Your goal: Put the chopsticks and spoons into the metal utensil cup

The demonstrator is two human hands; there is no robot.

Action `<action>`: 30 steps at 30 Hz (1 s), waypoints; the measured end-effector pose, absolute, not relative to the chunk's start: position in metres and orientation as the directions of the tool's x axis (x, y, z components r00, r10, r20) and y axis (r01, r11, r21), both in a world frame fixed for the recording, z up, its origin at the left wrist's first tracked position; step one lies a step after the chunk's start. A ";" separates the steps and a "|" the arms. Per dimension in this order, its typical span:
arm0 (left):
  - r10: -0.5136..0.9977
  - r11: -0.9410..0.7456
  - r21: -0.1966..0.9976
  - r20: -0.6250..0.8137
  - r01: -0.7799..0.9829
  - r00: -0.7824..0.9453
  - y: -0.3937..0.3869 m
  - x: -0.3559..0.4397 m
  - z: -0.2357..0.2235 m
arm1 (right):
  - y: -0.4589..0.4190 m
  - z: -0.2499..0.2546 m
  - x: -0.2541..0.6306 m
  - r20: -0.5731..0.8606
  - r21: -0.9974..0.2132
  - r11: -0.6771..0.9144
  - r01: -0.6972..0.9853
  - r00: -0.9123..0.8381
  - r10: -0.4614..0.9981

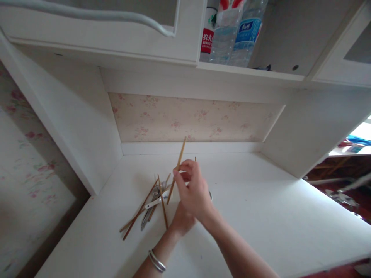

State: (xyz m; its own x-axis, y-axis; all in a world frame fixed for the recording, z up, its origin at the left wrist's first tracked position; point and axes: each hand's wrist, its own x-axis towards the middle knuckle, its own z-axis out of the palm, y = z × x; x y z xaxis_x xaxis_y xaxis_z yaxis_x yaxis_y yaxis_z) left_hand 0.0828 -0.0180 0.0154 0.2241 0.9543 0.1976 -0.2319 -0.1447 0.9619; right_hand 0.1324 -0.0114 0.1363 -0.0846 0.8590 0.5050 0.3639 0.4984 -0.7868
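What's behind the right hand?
Past the right hand, part of the left hand, a thin stick tip and a sliver of curved rim show; the rest behind it is covered.

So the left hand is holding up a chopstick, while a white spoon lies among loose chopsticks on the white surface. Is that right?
Not quite: the head view shows the right hand holding up the chopstick. A white spoon does lie among loose chopsticks on the white surface.
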 end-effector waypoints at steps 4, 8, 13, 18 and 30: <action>0.946 -0.162 0.966 0.210 -0.201 0.246 -0.016 0.084 0.023 | 0.008 0.150 0.171 0.544 -0.835 0.517 0.187 0.145 0.827; 0.949 -0.143 0.973 0.186 -0.180 0.255 -0.016 0.083 0.021 | 0.031 0.142 0.206 0.474 -0.876 0.439 0.200 0.191 0.859; 0.944 -0.110 0.978 0.159 -0.178 0.289 -0.016 0.082 0.021 | 0.041 0.112 0.227 0.337 -0.931 0.305 0.203 0.147 0.930; 0.935 -0.100 0.966 0.173 -0.237 0.309 -0.014 0.083 0.022 | 0.038 0.089 0.233 0.297 -0.914 0.252 0.319 0.101 0.950; 0.943 -0.059 0.954 0.150 -0.294 0.297 -0.007 0.086 0.005 | 0.039 0.065 0.232 0.368 -0.809 0.359 0.466 -0.076 0.927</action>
State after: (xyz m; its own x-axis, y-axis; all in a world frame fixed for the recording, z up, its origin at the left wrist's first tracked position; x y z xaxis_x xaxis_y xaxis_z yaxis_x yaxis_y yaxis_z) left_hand 0.0858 -0.0075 0.0049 0.2975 0.9429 0.1495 -0.2935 -0.0587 0.9541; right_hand 0.2321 0.0393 0.0653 -0.0762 0.9267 0.3681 0.4658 0.3595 -0.8086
